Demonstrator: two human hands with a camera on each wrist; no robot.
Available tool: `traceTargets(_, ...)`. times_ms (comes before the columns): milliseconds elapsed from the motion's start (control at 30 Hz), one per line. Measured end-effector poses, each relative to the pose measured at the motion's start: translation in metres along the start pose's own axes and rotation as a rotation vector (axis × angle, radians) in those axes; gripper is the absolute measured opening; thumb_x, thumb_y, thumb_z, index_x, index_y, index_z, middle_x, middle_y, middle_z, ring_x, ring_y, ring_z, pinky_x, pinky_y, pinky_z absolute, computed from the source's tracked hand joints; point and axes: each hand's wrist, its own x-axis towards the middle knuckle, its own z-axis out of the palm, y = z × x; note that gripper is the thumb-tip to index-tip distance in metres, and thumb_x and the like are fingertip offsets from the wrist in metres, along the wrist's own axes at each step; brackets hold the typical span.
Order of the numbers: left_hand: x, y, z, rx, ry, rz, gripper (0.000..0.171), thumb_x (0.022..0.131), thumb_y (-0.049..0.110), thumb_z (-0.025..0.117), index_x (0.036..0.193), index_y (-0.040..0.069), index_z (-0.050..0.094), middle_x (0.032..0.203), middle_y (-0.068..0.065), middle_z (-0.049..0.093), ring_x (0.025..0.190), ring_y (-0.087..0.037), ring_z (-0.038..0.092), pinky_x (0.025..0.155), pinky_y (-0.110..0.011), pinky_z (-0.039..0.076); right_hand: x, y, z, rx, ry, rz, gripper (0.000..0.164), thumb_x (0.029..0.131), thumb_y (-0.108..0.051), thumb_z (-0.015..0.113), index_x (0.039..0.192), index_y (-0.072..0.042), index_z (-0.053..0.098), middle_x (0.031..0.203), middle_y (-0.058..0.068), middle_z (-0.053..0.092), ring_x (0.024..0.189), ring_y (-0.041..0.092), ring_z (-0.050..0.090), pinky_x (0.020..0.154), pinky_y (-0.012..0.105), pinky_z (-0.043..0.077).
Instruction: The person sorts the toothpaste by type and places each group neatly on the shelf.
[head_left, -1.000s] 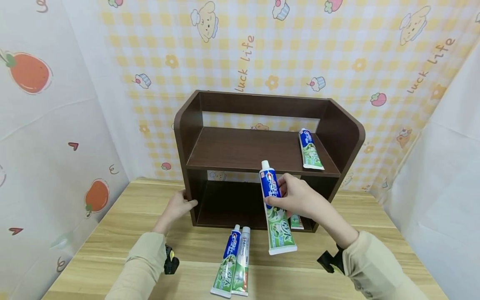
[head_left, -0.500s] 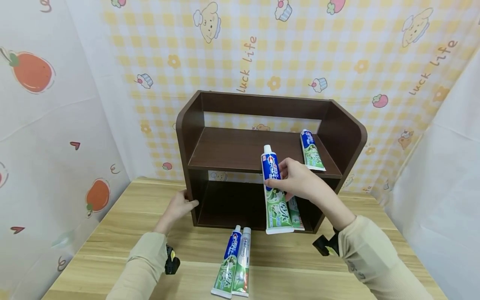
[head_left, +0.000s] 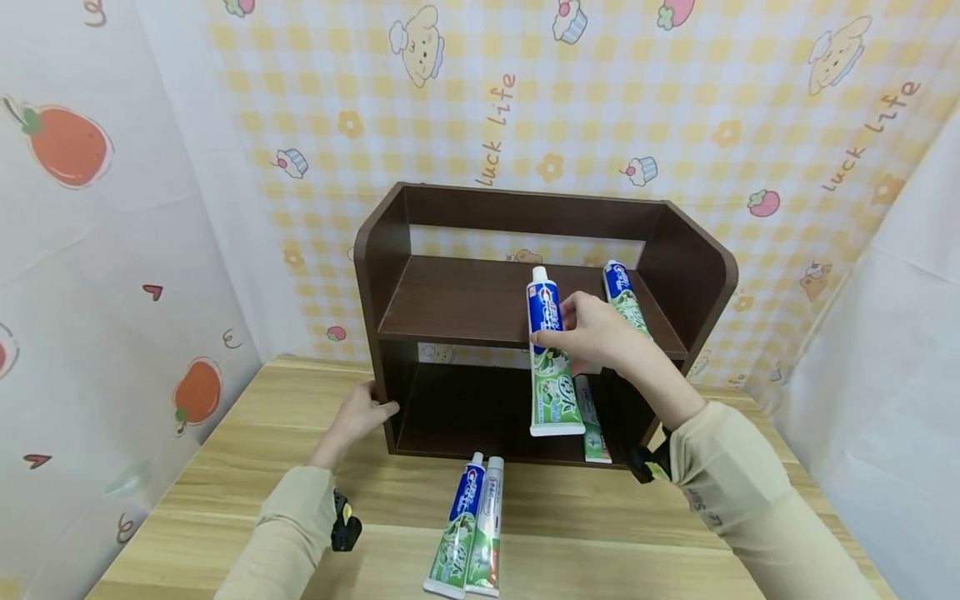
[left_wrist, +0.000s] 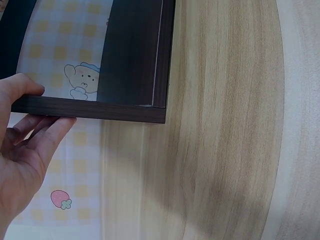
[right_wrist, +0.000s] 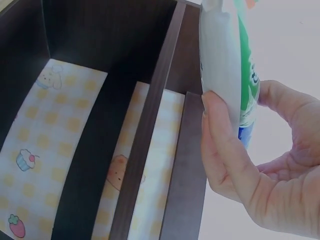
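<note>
My right hand (head_left: 600, 333) pinches a blue and green toothpaste tube (head_left: 553, 375), cap up, in front of the shelf's middle board; in the right wrist view the fingers (right_wrist: 225, 145) lie on the tube's white back (right_wrist: 220, 60). With thumb and fingers on either side, my left hand (left_wrist: 30, 145) grips the left side panel (left_wrist: 95, 109) of the dark brown shelf (head_left: 450, 300). One blue and green tube (head_left: 626, 296) lies on the upper board at the right, partly behind the right hand. Another tube (head_left: 592, 425) lies at the right of the lower compartment.
Two more tubes, a blue and green one (head_left: 456, 533) and a white and green one (head_left: 487, 525), lie side by side on the wooden table (head_left: 600, 533) before the shelf. A checked cloth (head_left: 300, 208) hangs behind, with white cloth (head_left: 885, 350) at the sides.
The right hand has risen with its toothpaste tube, from in front of the lower compartment to the height of the upper board. The left hand keeps its grip on the side panel.
</note>
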Motion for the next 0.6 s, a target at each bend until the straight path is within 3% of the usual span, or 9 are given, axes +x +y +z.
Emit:
traceTargets(100, -0.001, 0.001, 0.000, 0.012, 0.015, 0.011, 0.046, 0.086, 0.015, 0.054, 0.122, -0.012, 0.042, 0.058, 0.001, 0.038, 0.053, -0.012, 0.037, 0.054, -0.026, 0.036, 0.004, -0.003, -0.004, -0.002, -0.001, 0.014, 0.057, 0.085, -0.030, 0.062, 0.122, 0.006, 0.037, 0.113, 0.023, 0.051, 0.085, 0.026, 0.064, 0.062, 0.030, 0.055)
traceTargets(233, -0.002, 0.002, 0.001, 0.027, 0.041, 0.030, 0.020, 0.085, 0.014, 0.055, 0.094, -0.003, 0.049, 0.066, -0.002, 0.042, 0.060, -0.015, 0.040, 0.054, -0.026, 0.036, 0.010, -0.006, -0.009, 0.003, -0.005, 0.027, 0.057, 0.086, -0.030, 0.061, 0.123, 0.006, 0.037, 0.113, 0.022, 0.051, 0.081, 0.026, 0.066, 0.064, 0.031, 0.055)
traceTargets(367, -0.001, 0.001, 0.001, 0.029, 0.045, 0.034, 0.015, 0.086, 0.013, 0.055, 0.087, 0.000, 0.048, 0.071, -0.005, 0.046, 0.064, -0.017, 0.044, 0.054, -0.027, 0.037, 0.015, -0.008, -0.013, 0.015, -0.005, 0.045, 0.058, 0.086, -0.030, 0.061, 0.124, 0.006, 0.036, 0.113, 0.023, 0.051, 0.081, 0.027, 0.067, 0.068, 0.034, 0.055)
traceTargets(433, -0.001, 0.000, 0.001, 0.027, 0.042, 0.032, 0.017, 0.086, 0.013, 0.055, 0.092, -0.002, 0.049, 0.076, -0.008, 0.050, 0.067, -0.018, 0.046, 0.056, -0.027, 0.039, 0.019, -0.009, -0.015, 0.020, -0.009, 0.052, 0.058, 0.086, -0.030, 0.060, 0.124, 0.006, 0.036, 0.111, 0.023, 0.052, 0.081, 0.027, 0.067, 0.068, 0.034, 0.055)
traceTargets(500, -0.002, 0.000, 0.001, 0.036, 0.036, 0.030, 0.030, 0.086, 0.014, 0.054, 0.106, -0.008, 0.049, 0.087, -0.016, 0.055, 0.074, -0.021, 0.050, 0.061, -0.029, 0.042, 0.022, -0.010, -0.018, 0.024, -0.011, 0.055, 0.056, 0.087, -0.029, 0.060, 0.123, 0.007, 0.036, 0.110, 0.024, 0.053, 0.079, 0.027, 0.067, 0.067, 0.034, 0.055)
traceTargets(600, -0.003, 0.001, 0.001, 0.044, 0.017, 0.024, 0.053, 0.087, 0.015, 0.053, 0.127, -0.015, 0.037, 0.106, -0.028, 0.055, 0.082, -0.026, 0.052, 0.067, -0.033, 0.045, 0.028, -0.010, -0.022, 0.026, -0.010, 0.056, 0.054, 0.087, -0.028, 0.059, 0.122, 0.007, 0.037, 0.108, 0.025, 0.055, 0.077, 0.026, 0.068, 0.067, 0.034, 0.055)
